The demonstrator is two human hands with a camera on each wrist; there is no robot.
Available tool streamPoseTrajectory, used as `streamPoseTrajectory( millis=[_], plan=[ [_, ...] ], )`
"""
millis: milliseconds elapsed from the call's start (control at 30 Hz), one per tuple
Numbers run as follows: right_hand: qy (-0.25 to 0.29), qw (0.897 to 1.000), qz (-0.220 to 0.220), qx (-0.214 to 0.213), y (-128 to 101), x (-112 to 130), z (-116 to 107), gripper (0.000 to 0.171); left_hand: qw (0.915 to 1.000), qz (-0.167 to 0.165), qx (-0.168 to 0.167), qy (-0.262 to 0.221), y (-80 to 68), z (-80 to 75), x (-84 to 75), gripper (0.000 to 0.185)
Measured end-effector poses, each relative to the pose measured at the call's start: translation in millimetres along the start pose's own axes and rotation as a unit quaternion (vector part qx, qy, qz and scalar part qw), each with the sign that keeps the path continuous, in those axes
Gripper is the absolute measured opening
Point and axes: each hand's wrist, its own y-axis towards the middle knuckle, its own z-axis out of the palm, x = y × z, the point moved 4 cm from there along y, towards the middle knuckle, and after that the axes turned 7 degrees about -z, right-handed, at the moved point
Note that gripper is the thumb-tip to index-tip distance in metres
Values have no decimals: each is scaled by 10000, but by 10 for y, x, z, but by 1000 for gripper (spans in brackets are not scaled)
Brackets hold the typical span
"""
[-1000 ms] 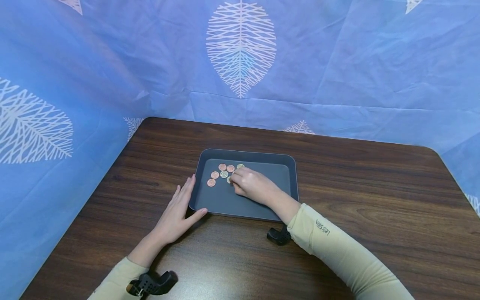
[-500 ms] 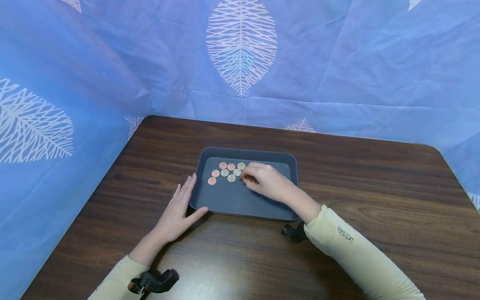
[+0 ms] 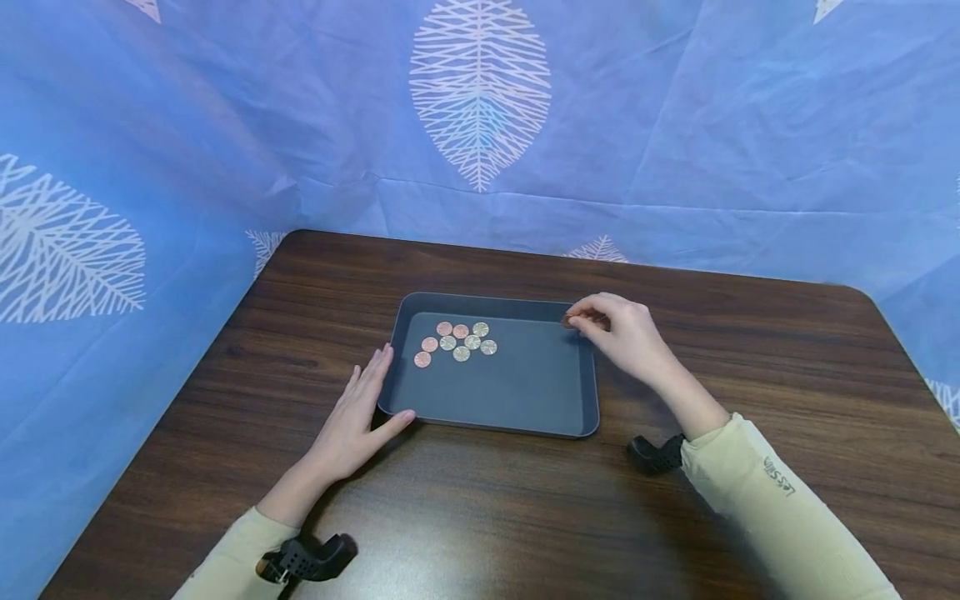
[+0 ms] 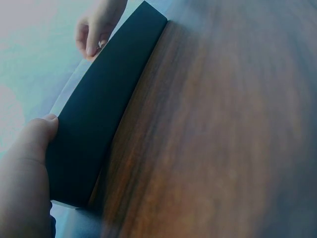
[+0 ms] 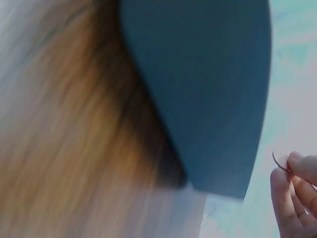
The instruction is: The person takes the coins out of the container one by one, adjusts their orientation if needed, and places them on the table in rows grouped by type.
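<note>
1. Left hand (image 3: 352,425) lies flat, fingers straight, bracing the tray (image 3: 525,417) mid-frame.
2. Right hand (image 3: 622,333) pinches a coin (image 3: 567,320) over the tray's upper-right corner.
3. Eight coins (image 3: 455,340) sit clustered in its upper-left part, so it looks partway done.

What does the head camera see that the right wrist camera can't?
Only the head view shows the copper and silver coins lying in a cluster, the left hand against the tray's left edge, and the blue leaf-patterned cloth. Only the right wrist view shows the thin edge of the pinched coin. Both show the dark grey rectangular tray, the right hand and the brown wooden table.
</note>
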Motion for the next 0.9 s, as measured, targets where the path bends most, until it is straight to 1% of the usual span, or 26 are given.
streamPoseTrajectory(
  millis=[100,200,367,533,600,700,900],
  plan=[
    [-207,9992,222,-271,-76,-141,-80,9,10000,7,-3,-5,3,-1,2,88],
    [-126,9980,549,-277,-156,-275,-110,10,10000,5,-7,-14,3,-6,3,88],
    [125,9937,1115,71,-268,-480,-92,15,10000,18,-5,-37,5,-12,7,89],
    [276,9856,1553,616,-319,-588,-73,17,10000,36,-11,-57,7,-17,11,89],
    [313,9822,1668,807,-330,-599,-74,18,10000,33,-12,-59,7,-17,13,89],
    [255,9788,1781,978,-348,-605,-78,18,10000,34,-17,-55,7,-14,17,89],
    [81,9749,1904,1156,-387,-626,-75,18,10000,35,4,-36,-2,-3,22,89]
  ],
)
